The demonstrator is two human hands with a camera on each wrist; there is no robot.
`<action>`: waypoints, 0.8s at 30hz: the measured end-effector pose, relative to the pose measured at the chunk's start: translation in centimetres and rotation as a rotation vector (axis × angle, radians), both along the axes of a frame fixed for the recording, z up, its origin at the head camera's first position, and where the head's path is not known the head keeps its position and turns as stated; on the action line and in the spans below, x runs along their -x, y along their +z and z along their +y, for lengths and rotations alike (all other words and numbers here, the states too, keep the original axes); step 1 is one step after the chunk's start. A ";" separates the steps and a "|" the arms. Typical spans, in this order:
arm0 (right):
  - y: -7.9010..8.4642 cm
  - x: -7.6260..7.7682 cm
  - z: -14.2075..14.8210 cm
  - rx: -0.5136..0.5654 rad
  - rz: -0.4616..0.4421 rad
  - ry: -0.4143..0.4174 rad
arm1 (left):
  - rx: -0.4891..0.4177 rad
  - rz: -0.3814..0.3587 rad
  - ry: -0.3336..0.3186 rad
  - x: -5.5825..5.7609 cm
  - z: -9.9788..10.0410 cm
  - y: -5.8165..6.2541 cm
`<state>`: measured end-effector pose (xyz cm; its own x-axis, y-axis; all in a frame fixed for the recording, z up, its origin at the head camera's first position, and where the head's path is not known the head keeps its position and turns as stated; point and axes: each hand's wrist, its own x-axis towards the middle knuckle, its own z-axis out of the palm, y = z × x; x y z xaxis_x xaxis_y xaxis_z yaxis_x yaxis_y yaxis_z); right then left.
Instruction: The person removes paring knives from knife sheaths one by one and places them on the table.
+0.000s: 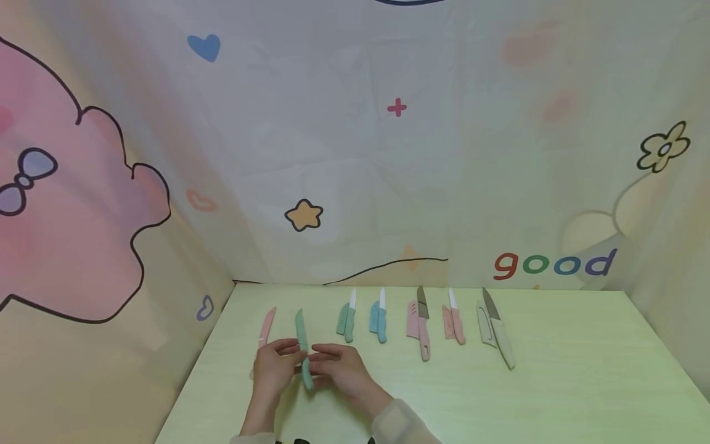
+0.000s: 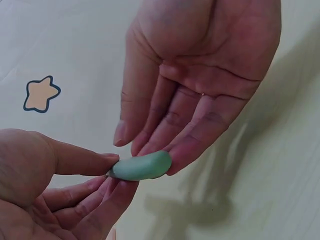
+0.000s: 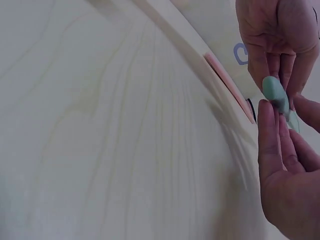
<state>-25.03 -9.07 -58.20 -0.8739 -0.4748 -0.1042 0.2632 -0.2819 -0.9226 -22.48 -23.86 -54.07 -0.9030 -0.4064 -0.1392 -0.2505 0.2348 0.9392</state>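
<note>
A green-handled knife in a green sheath (image 1: pixel 301 325) is tilted slightly, its sheathed tip pointing to the back and its handle (image 2: pixel 147 166) toward the person. My left hand (image 1: pixel 275 368) pinches it around the middle between thumb and fingers. On the other side is my right hand (image 1: pixel 342 369), its fairly straight fingers touching the handle, with the thumb (image 2: pixel 131 107) apart from it. A pink sheathed knife (image 1: pixel 267 324) lies just left of the left hand, which partly covers it.
Several unsheathed knives lie in a row to the right, each beside its sheath: green (image 1: pixel 350 320), blue (image 1: pixel 382 320), a larger pink one (image 1: pixel 424 333), a small pink one (image 1: pixel 457 324) and a white one (image 1: pixel 501 339). A printed curtain (image 1: pixel 355 154) hangs behind the table (image 1: pixel 582 370).
</note>
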 end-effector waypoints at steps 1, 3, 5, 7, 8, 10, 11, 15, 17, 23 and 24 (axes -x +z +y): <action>0.0 0.0 0.3 -0.005 -0.001 0.000 | -0.028 0.002 -0.011 -0.1 0.2 0.1; 0.1 -0.2 0.8 -0.020 -0.003 -0.001 | -0.082 0.007 -0.032 -0.2 0.5 0.1; 0.1 -0.3 1.2 -0.047 -0.003 -0.005 | -0.125 0.014 -0.057 -0.3 0.9 0.1; 0.3 -0.3 1.6 -0.080 -0.005 -0.006 | -0.162 0.020 -0.079 -0.4 1.2 0.1; 0.3 -0.4 1.8 -0.093 -0.008 -0.007 | -0.172 0.028 -0.094 -0.5 1.3 0.1; 0.4 -0.5 2.0 -0.117 -0.017 -0.009 | -0.189 0.032 -0.114 -0.6 1.6 0.1; 0.4 -0.5 2.1 -0.121 -0.021 -0.007 | -0.192 0.034 -0.122 -0.6 1.7 0.1; 0.6 -0.6 2.6 -0.124 -0.039 -0.007 | -0.198 0.032 -0.145 -0.6 2.0 0.0; 0.6 -0.6 2.9 -0.120 -0.041 -0.001 | -0.201 0.028 -0.158 -0.5 2.1 0.0; 0.8 -0.7 4.0 -0.109 -0.059 0.019 | -0.266 0.012 -0.240 -0.5 2.4 0.2; 0.8 -0.7 4.2 -0.110 -0.059 0.019 | -0.284 0.014 -0.257 -0.5 2.5 0.2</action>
